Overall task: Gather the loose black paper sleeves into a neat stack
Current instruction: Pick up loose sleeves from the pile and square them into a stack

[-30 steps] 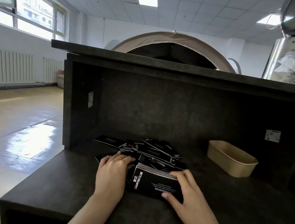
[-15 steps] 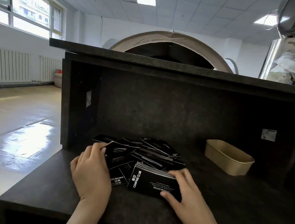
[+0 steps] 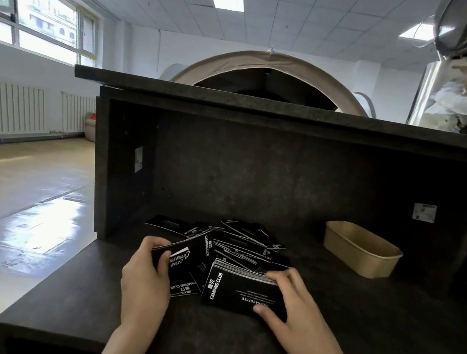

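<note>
- Dark speckled counter fills the space under your arms, with a raised shelf hood behind it.
- Your right hand lies on the gathered stack, fingers curled over its far edge and thumb pressed on the near corner.
- Your left hand pinches one lifted sleeve, tilted up just left of the stack.
- Behind both, the loose sleeves lie fanned and overlapping.
- Farther right, well apart, sits a tan paper tray.
- Risk: sliding the tilted sleeve in at an angle could catch the stack's edges and skew them; ease your right-hand hold and the top sleeves may slip.
</note>
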`<state>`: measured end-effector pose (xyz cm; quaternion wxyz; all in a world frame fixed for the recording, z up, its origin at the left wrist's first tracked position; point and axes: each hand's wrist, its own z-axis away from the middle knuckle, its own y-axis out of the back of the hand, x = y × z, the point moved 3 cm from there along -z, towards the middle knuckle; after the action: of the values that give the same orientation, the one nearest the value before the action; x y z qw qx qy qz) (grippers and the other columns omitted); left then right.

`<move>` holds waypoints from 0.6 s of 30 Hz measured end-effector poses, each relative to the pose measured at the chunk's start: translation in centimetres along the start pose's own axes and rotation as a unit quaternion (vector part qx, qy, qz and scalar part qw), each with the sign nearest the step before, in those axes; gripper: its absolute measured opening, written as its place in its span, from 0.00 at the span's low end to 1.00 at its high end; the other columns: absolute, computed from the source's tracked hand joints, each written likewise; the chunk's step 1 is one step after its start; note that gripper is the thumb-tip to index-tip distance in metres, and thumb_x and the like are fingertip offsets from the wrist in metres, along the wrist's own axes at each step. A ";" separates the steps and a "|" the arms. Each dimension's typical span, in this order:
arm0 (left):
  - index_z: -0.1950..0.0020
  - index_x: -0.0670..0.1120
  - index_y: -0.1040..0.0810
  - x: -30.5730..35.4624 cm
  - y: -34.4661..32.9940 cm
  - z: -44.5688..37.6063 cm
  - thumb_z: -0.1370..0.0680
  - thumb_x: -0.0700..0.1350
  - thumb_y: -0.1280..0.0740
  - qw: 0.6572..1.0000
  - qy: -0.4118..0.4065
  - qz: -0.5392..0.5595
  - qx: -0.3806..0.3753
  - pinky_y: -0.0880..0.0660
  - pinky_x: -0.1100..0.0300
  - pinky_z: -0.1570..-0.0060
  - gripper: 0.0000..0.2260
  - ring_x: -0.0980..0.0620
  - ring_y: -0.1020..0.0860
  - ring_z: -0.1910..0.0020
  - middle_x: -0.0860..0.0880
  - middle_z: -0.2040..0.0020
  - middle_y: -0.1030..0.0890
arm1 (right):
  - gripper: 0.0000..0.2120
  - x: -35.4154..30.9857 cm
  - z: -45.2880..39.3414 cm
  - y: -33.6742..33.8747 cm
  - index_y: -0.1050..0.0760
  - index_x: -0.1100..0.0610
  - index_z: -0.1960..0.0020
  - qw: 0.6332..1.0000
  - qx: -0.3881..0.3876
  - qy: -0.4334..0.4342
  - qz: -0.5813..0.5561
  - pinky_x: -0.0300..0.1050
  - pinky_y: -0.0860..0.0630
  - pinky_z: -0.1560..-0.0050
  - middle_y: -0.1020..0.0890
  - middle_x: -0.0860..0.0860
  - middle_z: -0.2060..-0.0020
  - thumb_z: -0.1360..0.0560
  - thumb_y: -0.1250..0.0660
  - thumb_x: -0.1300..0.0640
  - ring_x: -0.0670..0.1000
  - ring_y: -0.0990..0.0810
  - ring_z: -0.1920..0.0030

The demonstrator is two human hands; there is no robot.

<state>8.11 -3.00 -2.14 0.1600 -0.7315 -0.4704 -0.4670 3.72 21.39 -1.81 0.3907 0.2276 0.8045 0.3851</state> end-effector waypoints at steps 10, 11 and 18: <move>0.52 0.49 0.25 1.3 0.7 -0.4 0.21 0.37 0.36 0.964 -0.011 0.265 -0.007 0.26 0.58 0.53 0.07 0.52 0.23 0.53 0.52 0.55 0.21 | 0.19 0.1 -0.1 0.2 0.37 0.41 0.33 0.999 -0.017 0.007 -0.033 0.32 0.28 0.44 0.38 0.33 0.42 0.21 0.38 0.53 0.35 0.30 0.42; 0.53 0.48 0.24 1.7 0.5 -0.2 0.21 0.37 0.35 0.956 -0.045 0.283 -0.054 0.25 0.60 0.54 0.06 0.53 0.23 0.55 0.52 0.56 0.21 | 0.19 0.1 -0.1 0.2 0.36 0.41 0.34 0.999 -0.026 0.007 -0.047 0.31 0.28 0.44 0.37 0.33 0.43 0.21 0.39 0.56 0.34 0.30 0.42; 0.48 0.56 0.28 3.2 -2.1 2.3 0.25 0.44 0.30 0.914 -0.301 -0.005 -0.271 0.32 0.71 0.45 0.11 0.58 0.27 0.43 0.62 0.46 0.31 | 0.18 -0.1 -0.1 0.8 0.28 0.45 0.42 0.984 -0.052 0.013 -0.169 0.38 0.29 0.42 0.29 0.39 0.47 0.28 0.47 0.58 0.41 0.27 0.43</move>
<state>7.95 1.34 -1.13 -0.1961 -0.8504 -0.3553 -0.3348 3.78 21.77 -1.05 0.4510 0.0631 0.8152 0.3579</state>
